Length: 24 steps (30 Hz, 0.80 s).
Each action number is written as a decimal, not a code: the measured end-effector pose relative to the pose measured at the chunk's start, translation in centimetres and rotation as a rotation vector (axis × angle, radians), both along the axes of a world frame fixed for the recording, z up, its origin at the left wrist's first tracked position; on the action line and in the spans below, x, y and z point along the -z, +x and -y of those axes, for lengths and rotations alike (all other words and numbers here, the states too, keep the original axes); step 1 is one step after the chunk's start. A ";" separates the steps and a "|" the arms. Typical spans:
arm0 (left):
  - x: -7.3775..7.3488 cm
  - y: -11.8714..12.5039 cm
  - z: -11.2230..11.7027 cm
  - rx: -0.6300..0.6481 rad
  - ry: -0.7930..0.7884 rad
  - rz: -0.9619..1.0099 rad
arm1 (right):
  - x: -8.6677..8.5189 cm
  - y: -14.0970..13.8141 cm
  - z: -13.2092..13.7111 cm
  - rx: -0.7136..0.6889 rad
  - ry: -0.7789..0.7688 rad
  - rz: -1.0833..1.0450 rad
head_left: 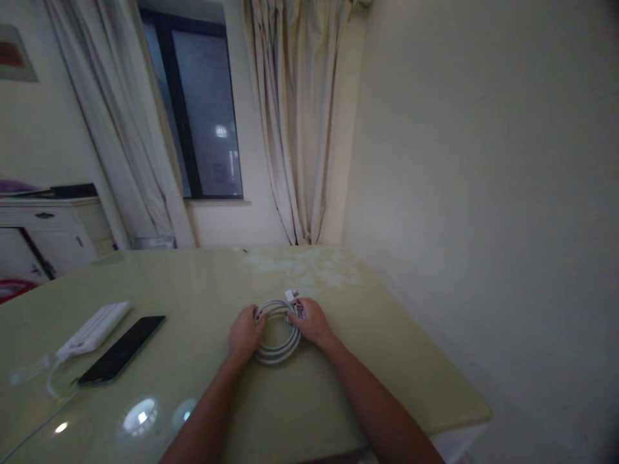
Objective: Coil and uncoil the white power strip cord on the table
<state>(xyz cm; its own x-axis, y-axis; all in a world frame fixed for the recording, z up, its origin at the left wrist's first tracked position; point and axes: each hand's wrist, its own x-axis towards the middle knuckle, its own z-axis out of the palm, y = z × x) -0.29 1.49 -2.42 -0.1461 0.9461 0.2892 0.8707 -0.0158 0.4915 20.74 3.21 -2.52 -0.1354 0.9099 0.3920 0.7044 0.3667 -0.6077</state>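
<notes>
A coiled white cable lies on the pale green table, a little right of its middle. My left hand is closed on the coil's left side. My right hand is closed on its far right side, where a small white plug end sticks up past the fingers. Both forearms reach in from the bottom edge.
A white power bank and a dark phone lie side by side at the table's left, with a thin cable looping off them. The wall runs close along the table's right edge. Window, curtains and a white cabinet stand behind.
</notes>
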 end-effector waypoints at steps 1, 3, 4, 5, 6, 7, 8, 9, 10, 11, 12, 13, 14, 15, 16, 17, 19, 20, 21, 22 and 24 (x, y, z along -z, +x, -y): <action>-0.2 0.0 0.2 0.002 0.006 -0.007 | 0.1 0.0 -0.1 0.011 0.008 -0.018; -0.5 0.2 0.5 0.017 0.005 -0.015 | 0.2 -0.1 -0.3 0.022 0.027 -0.070; -0.7 0.2 0.6 0.026 -0.013 -0.021 | 0.3 -0.1 -0.4 0.023 0.040 -0.095; -0.9 0.3 0.7 0.036 -0.044 -0.029 | 0.3 -0.1 -0.5 0.025 0.058 -0.118; -1.1 0.4 0.9 0.040 -0.079 -0.040 | 0.3 0.0 -0.5 0.033 0.080 -0.138; -1.3 0.5 1.0 0.039 -0.112 -0.054 | 0.2 0.0 -0.6 0.049 0.107 -0.158; -1.5 0.6 1.1 0.030 -0.136 -0.068 | 0.0 0.1 -0.7 0.072 0.136 -0.184; -1.6 0.7 1.2 0.016 -0.149 -0.082 | -0.2 0.3 -0.7 0.104 0.163 -0.218; -1.7 0.7 1.3 -0.004 -0.153 -0.093 | -0.4 0.6 -0.8 0.146 0.186 -0.263; -1.7 0.6 1.3 -0.031 -0.152 -0.103 | -0.6 0.8 -0.9 0.189 0.197 -0.316; -1.7 0.5 1.3 -0.060 -0.144 -0.110 | -0.7 1.1 -1.0 0.226 0.194 -0.374; -1.6 0.3 1.3 -0.087 -0.124 -0.116 | -0.8 1.4 -1.1 0.249 0.174 -0.436; -1.4 0.1 1.1 -0.110 -0.090 -0.122 | -0.9 1.7 -1.2 0.260 0.145 -0.500; -1.2 -0.2 1.0 -0.129 -0.047 -0.127 | -0.8 2.0 -1.4 0.262 0.114 -0.565; -0.9 -0.5 0.8 -0.143 -0.002 -0.129 | -0.7 2.1 -1.6 0.260 0.091 -0.629; -0.7 -0.8 0.6 -0.147 0.037 -0.125 | -0.5 2.3 -1.8 0.262 0.081 -0.689; -0.4 -1.2 0.2 -0.159 0.071 -0.091 | -0.2 2.6 -2.3 0.292 0.100 -0.792; -0.3 -1.3 0.1 -0.175 0.068 -0.067 | -0.1 2.7 -2.6 0.315 0.122 -0.836; -0.3 -1.3 0.1 -0.203 0.060 -0.044 | -0.1 3.0 -2.8 0.336 0.146 -0.879; -0.4 -1.2 0.2 -0.237 0.053 -0.028 | -0.2 3.2 -2.9 0.355 0.173 -0.923; -0.7 -0.9 0.4 -0.304 0.055 -0.014 | -0.7 4.0 -3.1 0.389 0.237 -0.993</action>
